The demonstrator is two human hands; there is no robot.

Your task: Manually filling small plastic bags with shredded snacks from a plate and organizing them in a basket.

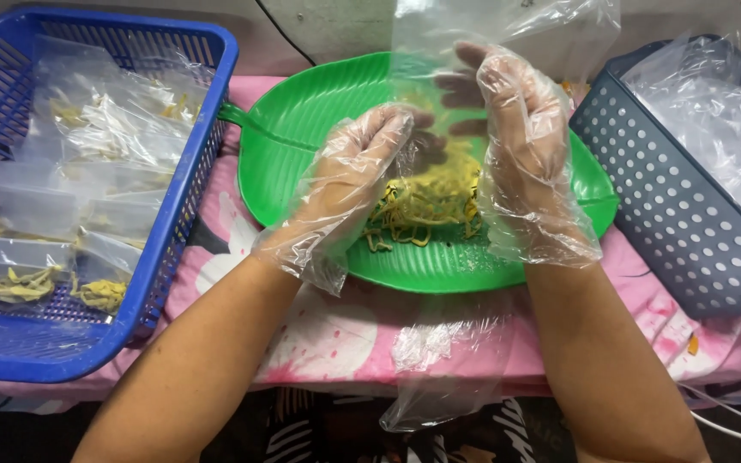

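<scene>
Gloved fingers (405,129) (both hands) pinch clear bag (439,51) above yellow strips (426,206).

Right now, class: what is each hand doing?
Left hand: gloved, fingers pinched on the clear plastic bag, above the yellow strips.
Right hand: gloved, holding the same bag's other side.

gloved left hand (349,184) & right hand (521,141) holding clear bag (439,51), green tray (302,120)

Left hand (358,176) and right hand (521,129) raised, fingers (473,56) pinching.
</scene>
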